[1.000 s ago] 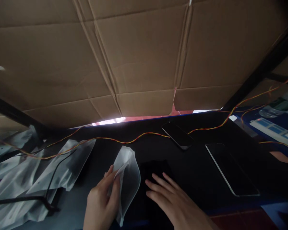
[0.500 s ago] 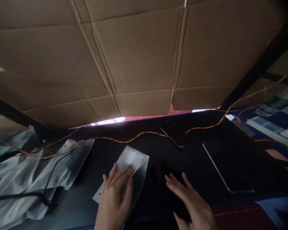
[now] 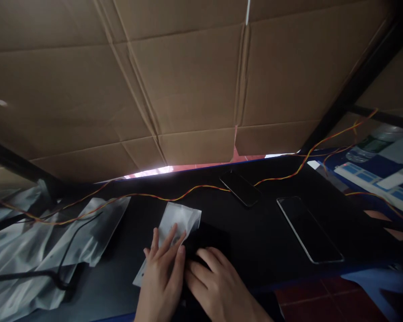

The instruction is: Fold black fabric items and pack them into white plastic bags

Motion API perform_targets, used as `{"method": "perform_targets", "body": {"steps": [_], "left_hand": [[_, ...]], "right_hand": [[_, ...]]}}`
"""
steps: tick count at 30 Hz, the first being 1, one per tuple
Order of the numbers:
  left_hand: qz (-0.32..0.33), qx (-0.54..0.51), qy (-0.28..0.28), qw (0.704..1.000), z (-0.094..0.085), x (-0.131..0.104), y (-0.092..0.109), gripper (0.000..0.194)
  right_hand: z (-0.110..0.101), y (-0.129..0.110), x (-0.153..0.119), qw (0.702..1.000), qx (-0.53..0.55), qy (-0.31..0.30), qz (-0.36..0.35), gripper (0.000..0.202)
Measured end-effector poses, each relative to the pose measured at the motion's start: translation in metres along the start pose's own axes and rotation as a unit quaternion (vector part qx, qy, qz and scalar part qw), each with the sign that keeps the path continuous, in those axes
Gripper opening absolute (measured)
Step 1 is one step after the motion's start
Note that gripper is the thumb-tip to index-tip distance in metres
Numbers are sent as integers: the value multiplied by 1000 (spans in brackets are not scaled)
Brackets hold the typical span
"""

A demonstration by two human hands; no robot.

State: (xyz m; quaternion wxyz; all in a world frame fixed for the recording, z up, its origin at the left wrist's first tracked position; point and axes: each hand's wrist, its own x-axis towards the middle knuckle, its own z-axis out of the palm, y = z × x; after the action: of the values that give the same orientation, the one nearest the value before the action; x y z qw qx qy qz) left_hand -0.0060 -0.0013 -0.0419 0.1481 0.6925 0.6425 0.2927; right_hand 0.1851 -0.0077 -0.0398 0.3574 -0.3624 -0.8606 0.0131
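My left hand lies flat with spread fingers on a translucent plastic bag, pressing it to the black tabletop. Right beside it, my right hand has its fingers curled down at the bag's right edge, around a dark black item. That item blends into the table, so its kind is not clear. The right fingertips are partly hidden. Farther right lie a black smartphone and a larger phone-like slab with a pale edge.
Several translucent plastic bags pile up at the left, with a black cable over them. A twisted red-yellow wire crosses the table. Cardboard stands behind. At the right are a plastic bottle and a white power strip.
My right hand has moved left, beside my left hand, and its fingers have curled in. The black item is now against the bag's right side. The bag has shifted slightly under my left hand.
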Motion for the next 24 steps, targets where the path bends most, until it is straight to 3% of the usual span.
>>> {"method": "perform_targets", "body": {"steps": [2,7,10,12,14,18,20,24], "left_hand": [[2,12,-15,1000,2,0,1,41],[4,31,-11,999,3,3,6,40],[-2,36,-6,999,4,4,10,39],[-8,31,-15,999,5,4,11,40],[-20,23,-27,999,6,5,10,43],[-40,10,-36,998,3,6,6,45],[-43,4,-41,998,1,5,4,45],[-37,4,-52,998,-2,2,2,46]], "right_hand": [[-9,7,6,999,15,34,-11,35],[-37,33,11,981,14,146,130,44],[-49,38,6,969,10,202,140,50],[-47,31,4,981,-1,177,82,51],[-35,19,4,994,-18,102,42,47],[-9,0,9,997,-34,-2,73,35],[-4,-2,10,998,-29,-26,54,30],[-9,7,12,996,2,-81,-46,26]]}}
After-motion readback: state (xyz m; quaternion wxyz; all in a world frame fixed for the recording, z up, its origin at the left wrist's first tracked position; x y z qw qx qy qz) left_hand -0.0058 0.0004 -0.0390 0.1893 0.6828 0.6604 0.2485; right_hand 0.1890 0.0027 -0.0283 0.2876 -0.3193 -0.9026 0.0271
